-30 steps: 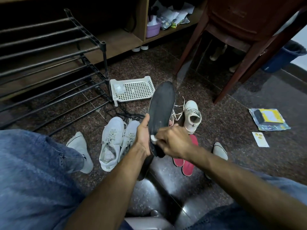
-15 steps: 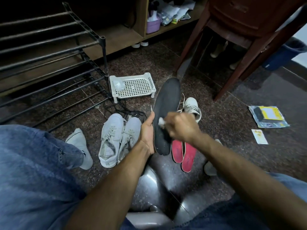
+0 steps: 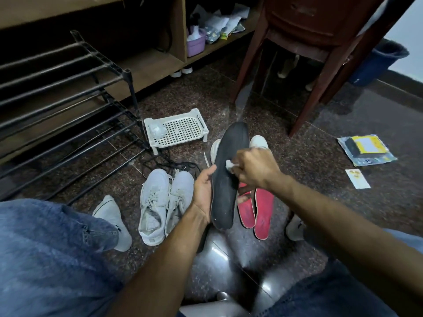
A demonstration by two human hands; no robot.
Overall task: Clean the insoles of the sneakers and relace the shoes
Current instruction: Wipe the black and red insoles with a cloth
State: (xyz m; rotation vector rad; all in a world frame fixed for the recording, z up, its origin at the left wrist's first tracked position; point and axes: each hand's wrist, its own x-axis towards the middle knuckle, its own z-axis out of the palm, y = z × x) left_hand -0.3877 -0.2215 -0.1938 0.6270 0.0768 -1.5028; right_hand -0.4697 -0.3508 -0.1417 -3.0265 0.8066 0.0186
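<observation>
My left hand [image 3: 202,193] grips the black insole [image 3: 226,179] by its edge, held upright above the red insoles [image 3: 256,209]; my right hand [image 3: 254,168] pinches a white wipe [image 3: 229,164] against its surface

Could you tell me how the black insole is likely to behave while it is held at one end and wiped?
The black insole looks thin and long, so it is probably light and somewhat bendy. The left hand grips only its lower edge, so the free top may flex away under the wad pressed by the right hand. It stands nearly straight now, suggesting some stiffness.
</observation>
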